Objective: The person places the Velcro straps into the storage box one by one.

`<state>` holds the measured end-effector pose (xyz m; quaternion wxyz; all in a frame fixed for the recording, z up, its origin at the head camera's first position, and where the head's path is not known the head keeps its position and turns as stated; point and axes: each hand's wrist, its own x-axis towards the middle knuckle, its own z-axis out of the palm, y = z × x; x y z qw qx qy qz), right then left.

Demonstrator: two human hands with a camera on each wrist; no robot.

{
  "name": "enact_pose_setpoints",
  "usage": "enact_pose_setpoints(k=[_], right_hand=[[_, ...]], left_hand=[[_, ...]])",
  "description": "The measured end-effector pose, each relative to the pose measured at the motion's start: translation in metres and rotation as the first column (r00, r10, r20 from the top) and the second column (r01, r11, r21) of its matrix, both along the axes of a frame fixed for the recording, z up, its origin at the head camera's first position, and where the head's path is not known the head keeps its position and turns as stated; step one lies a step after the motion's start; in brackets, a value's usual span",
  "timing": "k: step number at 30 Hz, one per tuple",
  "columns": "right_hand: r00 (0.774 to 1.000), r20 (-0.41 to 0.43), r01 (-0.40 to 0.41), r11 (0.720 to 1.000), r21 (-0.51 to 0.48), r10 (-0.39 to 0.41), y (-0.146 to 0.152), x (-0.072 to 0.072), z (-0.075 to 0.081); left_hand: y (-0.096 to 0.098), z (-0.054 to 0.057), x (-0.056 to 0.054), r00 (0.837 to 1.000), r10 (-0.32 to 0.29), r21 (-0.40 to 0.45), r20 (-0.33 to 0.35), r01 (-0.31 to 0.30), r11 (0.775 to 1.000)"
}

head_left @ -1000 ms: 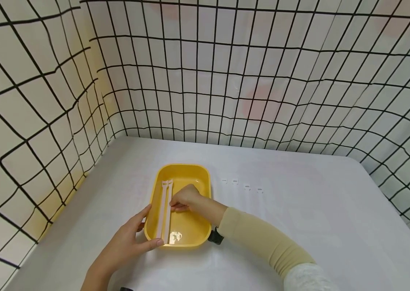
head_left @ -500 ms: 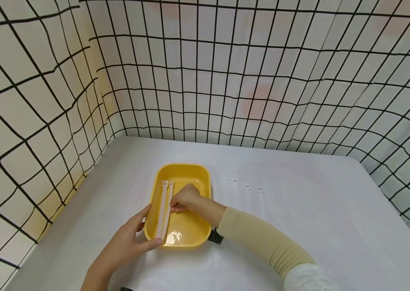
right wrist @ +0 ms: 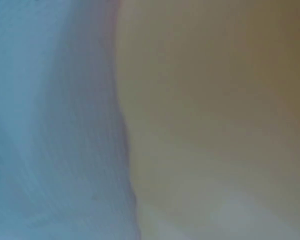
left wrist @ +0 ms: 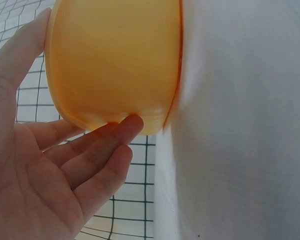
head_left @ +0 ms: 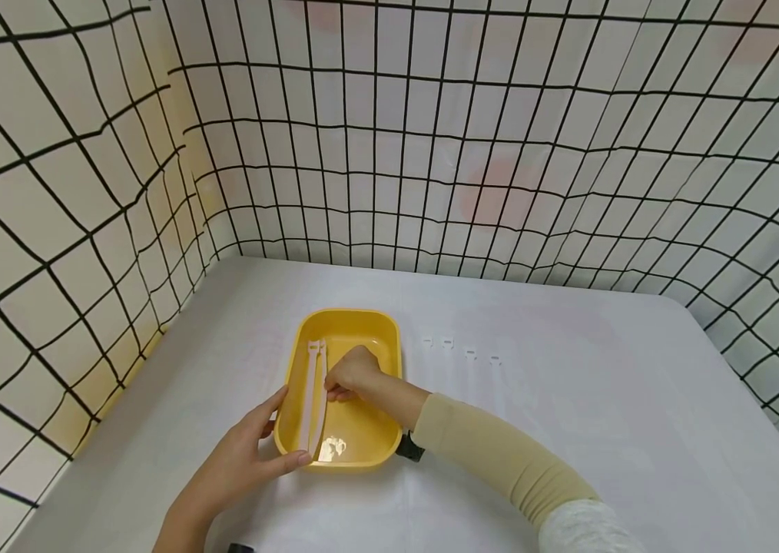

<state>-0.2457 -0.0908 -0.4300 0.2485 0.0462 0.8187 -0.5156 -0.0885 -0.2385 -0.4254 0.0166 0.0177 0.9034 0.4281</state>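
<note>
A yellow tray stands on the white table, two white strap-like cable ties lengthwise along its left side. My left hand holds the tray's near left corner, thumb on the front rim and fingers along the left side. In the left wrist view, the fingertips of the left hand meet the tray's outer wall. Reaching into the tray, my right hand pinches the right cable tie near its middle. The left cable tie lies beside it, their slotted heads close together. The right wrist view is blurred yellow and white.
Several more white cable ties lie in a row on the table right of the tray, faint against the white cloth. A wall with a black grid encloses the back and sides. A small black object sits beneath the right forearm.
The right cable tie has shifted slightly under my right fingers; its head is closer to the left one and its length now bows to the right. My left hand and the tray stay put.
</note>
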Motion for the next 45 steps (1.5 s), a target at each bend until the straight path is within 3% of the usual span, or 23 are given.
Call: enact_pose_setpoints(k=[23,34,45], right_hand=[[1.000,-0.018,0.018,1.000,0.008,-0.018,0.004,-0.001,0.002],[0.999,-0.045,-0.012,0.988,-0.156,0.005,0.023,-0.001,0.020],[0.995,-0.008,-0.100,0.941,-0.325,0.103,0.050,0.001,0.041]], left_hand=[[0.001,0.004,0.001,1.000,-0.012,0.003,-0.007,0.012,1.000],[0.001,0.005,0.001,1.000,-0.009,-0.009,0.012,0.009,1.000],[0.001,0.007,0.001,0.999,-0.005,-0.016,0.035,0.006,1.000]])
